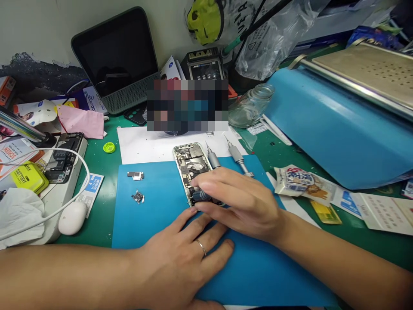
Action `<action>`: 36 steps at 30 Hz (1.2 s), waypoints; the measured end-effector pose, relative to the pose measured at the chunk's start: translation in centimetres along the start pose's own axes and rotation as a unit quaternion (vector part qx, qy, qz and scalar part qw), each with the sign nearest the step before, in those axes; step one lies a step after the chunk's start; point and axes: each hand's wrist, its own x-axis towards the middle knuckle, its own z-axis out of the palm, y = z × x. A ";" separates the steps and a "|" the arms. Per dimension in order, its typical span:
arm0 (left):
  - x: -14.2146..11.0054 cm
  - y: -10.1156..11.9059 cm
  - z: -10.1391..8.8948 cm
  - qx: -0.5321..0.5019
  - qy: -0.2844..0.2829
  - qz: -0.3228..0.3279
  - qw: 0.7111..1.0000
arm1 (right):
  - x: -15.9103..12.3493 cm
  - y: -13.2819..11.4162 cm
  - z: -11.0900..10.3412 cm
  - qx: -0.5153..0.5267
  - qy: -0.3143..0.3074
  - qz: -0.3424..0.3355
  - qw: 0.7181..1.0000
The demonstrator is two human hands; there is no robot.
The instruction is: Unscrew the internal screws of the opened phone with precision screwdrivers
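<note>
Dark-grey tool (201, 196) sits in the right hand's narrow grip (250, 201).

The right hand (245, 200) holds a dark tool (201, 196) over an opened phone (192, 162); the left hand (185, 254) lies on the blue mat (146, 228), a fingertip (191, 210) at the phone's lower edge. 2 screwdrivers (237, 154) lie right of it, 2 small parts (138, 197) left.
</note>
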 end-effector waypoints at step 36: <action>0.1 -0.2 -0.5 -0.016 0.006 0.003 1.000 | 0.0 0.3 0.3 -0.048 0.025 0.004 0.999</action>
